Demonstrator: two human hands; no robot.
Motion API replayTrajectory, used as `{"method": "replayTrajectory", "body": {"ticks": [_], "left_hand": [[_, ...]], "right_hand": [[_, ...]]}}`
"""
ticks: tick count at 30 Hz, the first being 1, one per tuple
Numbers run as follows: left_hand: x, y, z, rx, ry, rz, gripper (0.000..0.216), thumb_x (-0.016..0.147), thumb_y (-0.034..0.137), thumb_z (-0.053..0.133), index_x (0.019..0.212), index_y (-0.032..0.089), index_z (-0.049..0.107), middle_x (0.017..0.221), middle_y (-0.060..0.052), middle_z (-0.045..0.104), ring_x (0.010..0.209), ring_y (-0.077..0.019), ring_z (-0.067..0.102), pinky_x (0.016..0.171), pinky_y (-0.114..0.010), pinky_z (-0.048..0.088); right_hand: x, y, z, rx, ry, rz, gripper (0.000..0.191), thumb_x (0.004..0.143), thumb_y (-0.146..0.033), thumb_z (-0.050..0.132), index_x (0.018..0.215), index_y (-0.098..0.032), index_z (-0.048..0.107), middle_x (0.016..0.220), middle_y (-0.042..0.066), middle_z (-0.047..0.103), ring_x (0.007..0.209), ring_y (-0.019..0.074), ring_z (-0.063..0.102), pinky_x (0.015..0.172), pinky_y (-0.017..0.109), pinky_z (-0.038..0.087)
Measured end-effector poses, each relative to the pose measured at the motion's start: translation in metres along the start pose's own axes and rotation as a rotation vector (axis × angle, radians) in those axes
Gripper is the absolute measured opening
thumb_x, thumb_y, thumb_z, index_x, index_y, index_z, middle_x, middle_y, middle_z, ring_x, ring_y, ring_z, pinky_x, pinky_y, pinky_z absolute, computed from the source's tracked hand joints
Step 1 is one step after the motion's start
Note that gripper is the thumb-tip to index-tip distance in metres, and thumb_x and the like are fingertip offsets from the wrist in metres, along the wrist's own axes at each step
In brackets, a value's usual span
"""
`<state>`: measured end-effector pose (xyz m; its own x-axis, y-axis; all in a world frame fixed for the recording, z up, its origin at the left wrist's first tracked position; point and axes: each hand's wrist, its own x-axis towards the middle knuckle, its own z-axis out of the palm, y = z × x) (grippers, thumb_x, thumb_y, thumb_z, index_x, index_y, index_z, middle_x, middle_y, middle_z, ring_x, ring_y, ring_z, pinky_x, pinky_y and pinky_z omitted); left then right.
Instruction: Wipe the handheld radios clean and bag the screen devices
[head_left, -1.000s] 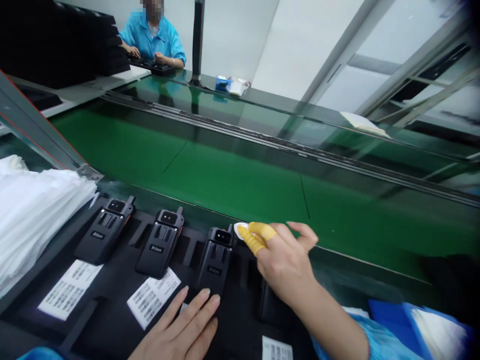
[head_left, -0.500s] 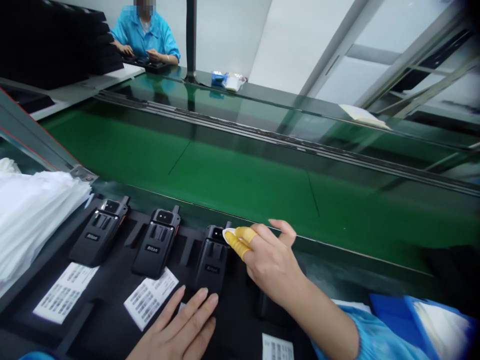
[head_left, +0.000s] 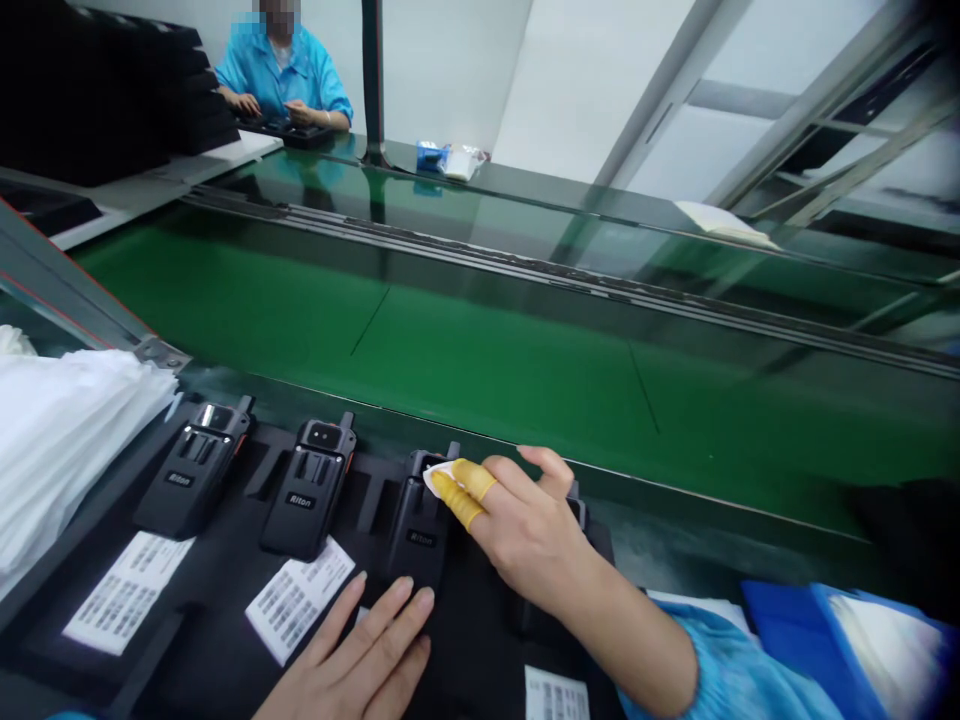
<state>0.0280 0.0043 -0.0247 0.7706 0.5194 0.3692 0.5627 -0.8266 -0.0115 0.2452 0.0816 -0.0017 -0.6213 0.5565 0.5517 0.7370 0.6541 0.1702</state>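
Three black handheld radios lie side by side in a black foam tray: one on the left, one in the middle, a third to their right. My right hand, with yellow finger cots on two fingers, pinches a small white sticker against the top of the third radio. A fourth radio lies mostly hidden under that hand. My left hand rests flat, fingers stretched, at the third radio's lower end. Barcode label sheets lie below the radios.
A stack of white foam bags lies at the left. A green conveyor belt runs behind the tray. A blue bin stands at lower right. A person in blue works at a far table beside black trays.
My right hand has moved left and down with the white sticker, from beside the third radio onto its top. My left hand has stayed in place.
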Motion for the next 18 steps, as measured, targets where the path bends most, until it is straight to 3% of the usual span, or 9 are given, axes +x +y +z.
{"method": "replayTrajectory", "body": {"ticks": [7,10,14,18], "left_hand": [[0.0,0.0,0.001,0.012,-0.006,-0.003,0.031,0.088,0.046,0.053,0.102,0.023,0.067,0.119,0.0,0.064,0.129,-0.0172,0.037,0.116,-0.037,0.005],[0.0,0.0,0.002,0.006,0.003,-0.001,0.031,0.089,0.046,0.051,0.101,0.023,0.067,0.118,-0.001,0.065,0.126,-0.0172,0.04,0.116,-0.037,0.006],[0.001,-0.001,0.002,0.021,0.01,0.01,0.032,0.089,0.046,0.05,0.101,0.023,0.068,0.117,0.0,0.066,0.125,-0.0167,0.041,0.115,-0.037,0.005],[0.001,-0.001,0.001,0.008,0.018,0.005,0.032,0.089,0.047,0.051,0.1,0.023,0.068,0.117,-0.001,0.066,0.122,-0.0167,0.043,0.115,-0.037,0.005]], "right_hand": [[-0.01,0.02,-0.009,-0.115,0.061,0.086,0.026,0.082,-0.007,0.049,0.069,-0.022,0.065,0.08,-0.001,0.064,0.079,0.0137,0.049,0.092,0.04,0.02],[0.003,0.015,-0.008,-0.132,0.064,0.146,0.026,0.083,-0.009,0.049,0.068,-0.023,0.065,0.078,-0.001,0.063,0.077,0.0143,0.047,0.091,0.041,0.02],[0.022,-0.001,0.001,-0.047,-0.002,0.092,0.018,0.084,-0.014,0.053,0.075,-0.023,0.066,0.077,-0.001,0.062,0.078,0.0153,0.046,0.091,0.042,0.02],[0.016,-0.002,0.003,-0.035,-0.018,0.096,0.018,0.082,-0.011,0.055,0.071,-0.021,0.065,0.075,0.0,0.06,0.078,0.0161,0.046,0.092,0.043,0.019]]}}
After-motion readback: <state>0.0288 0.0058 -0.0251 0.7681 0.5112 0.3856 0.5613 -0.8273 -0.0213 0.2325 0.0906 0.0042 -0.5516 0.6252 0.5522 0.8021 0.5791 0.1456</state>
